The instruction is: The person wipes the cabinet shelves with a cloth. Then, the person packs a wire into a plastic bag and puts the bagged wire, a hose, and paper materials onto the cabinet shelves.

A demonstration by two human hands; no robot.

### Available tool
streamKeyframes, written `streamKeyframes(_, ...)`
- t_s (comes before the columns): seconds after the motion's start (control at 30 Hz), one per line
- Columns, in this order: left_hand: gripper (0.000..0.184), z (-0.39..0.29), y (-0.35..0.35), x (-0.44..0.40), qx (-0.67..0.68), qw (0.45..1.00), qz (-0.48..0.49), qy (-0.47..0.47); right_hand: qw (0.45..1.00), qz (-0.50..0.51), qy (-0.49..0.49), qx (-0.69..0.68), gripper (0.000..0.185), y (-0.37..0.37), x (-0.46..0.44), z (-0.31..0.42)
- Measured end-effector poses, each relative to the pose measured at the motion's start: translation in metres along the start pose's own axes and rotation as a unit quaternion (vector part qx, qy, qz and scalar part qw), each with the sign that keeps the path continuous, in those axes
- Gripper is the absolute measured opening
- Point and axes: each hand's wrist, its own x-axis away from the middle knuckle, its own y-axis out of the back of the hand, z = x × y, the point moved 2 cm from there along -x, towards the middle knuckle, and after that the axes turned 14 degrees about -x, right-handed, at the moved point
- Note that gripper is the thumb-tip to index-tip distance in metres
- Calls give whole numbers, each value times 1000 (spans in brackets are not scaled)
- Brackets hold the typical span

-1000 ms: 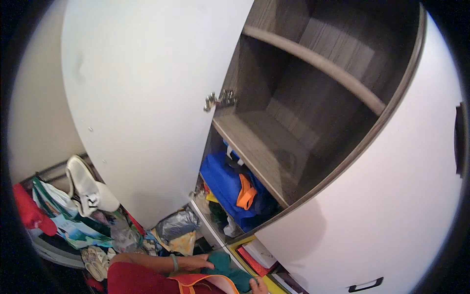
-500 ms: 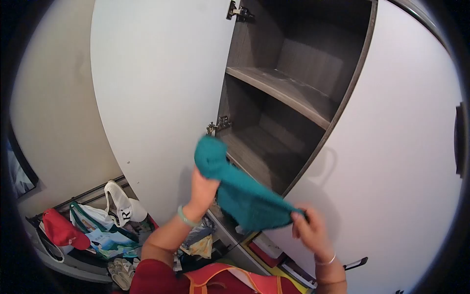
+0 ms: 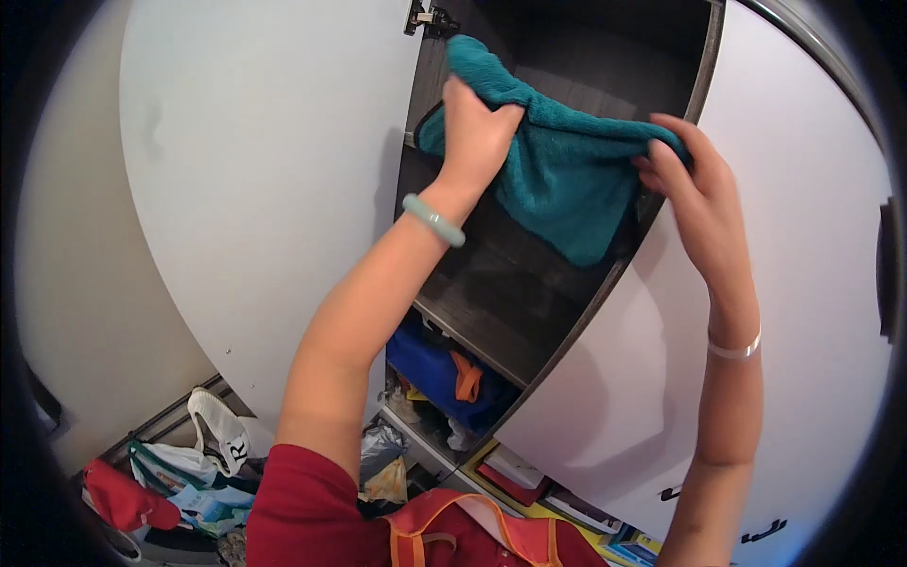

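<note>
The left hand (image 3: 477,137) is gripping one end of a green cloth (image 3: 572,180), its fingers mostly hiding behind the fabric; the right hand (image 3: 694,175) is pinching the other end. The cloth is hanging before the open cupboard (image 3: 614,71), covering part of its inside; the cupboard's top is running out of view; a blue bundle (image 3: 419,364) below is showing only partly.

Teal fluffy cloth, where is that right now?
In the head view, the teal fluffy cloth is at upper centre, slightly right, held between the left hand and the right hand at the open dark-wood cabinet.
</note>
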Motion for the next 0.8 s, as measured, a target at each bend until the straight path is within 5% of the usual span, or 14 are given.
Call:
streamKeyframes(0.07, 44, 45, -30, -12, -141, 980, 138, 26, 946, 25, 142, 291, 38, -20, -23, -23)
streamKeyframes(0.13, 55, 76, -45, -10, -227, 917, 322, 67, 874, 130, 63, 463, 39, -48, -28, -36)
streamKeyframes(0.17, 64, 81, -44, -9, -283, 894, 337, 89, 836, 142, 55, 527, 32, -54, -31, -51)
streamKeyframes(0.27, 63, 54, -16, -11, -335, 866, 371, 0, 804, 233, 60, 543, 23, -61, -35, -57)
streamKeyframes(0.33, 53, 49, -8, -6, -334, 877, 337, -75, 837, 232, 90, 488, 16, -68, -34, -66)
streamKeyframes(0.4, 44, 48, -15, -1, -243, 857, 405, -207, 843, 336, -13, 419, 15, -76, -32, -80)
streamKeyframes(0.57, 46, 56, -29, 0, -169, 787, 572, -159, 828, 335, -77, 443, 18, -84, -37, -71)
streamKeyframes(0.8, 42, 13, -53, 0, -179, 702, 637, -266, 644, 519, -17, 561, 14, -68, -37, -40)
